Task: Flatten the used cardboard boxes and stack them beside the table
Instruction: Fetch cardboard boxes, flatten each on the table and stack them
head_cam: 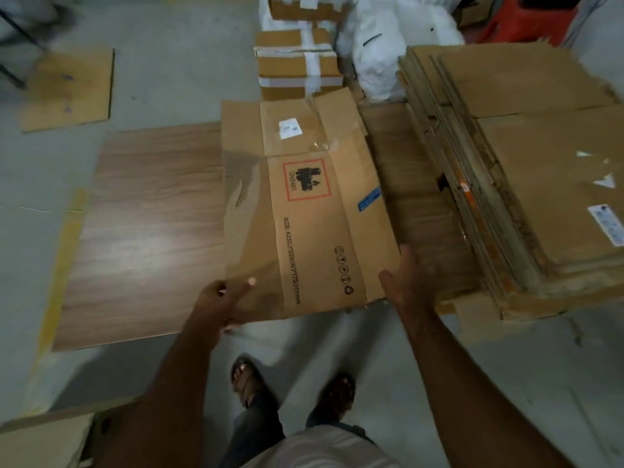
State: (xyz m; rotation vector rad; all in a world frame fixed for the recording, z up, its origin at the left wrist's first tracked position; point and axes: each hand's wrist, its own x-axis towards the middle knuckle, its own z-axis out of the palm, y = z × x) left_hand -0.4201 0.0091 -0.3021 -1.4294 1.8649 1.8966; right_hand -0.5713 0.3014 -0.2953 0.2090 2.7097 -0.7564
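Observation:
A flattened brown cardboard box point(314, 211) with a red-framed warning label and printed size text lies in the middle, partly over a wood-grain board point(148, 224). My left hand point(223, 302) grips its near left corner, thumb on top and fingers underneath. At the box's near right edge is my right hand point(405, 282), fingers straight and thumb spread, touching the edge. To the right sits a tall stack of flattened cardboard point(506, 184).
Taped-up cardboard boxes point(297, 62) and white plastic bags point(381, 45) stand behind. A loose cardboard sheet point(71, 89) lies on the grey floor at far left. A yellow floor line point(64, 258) runs along the board. My sandalled feet point(290, 386) stand below the box.

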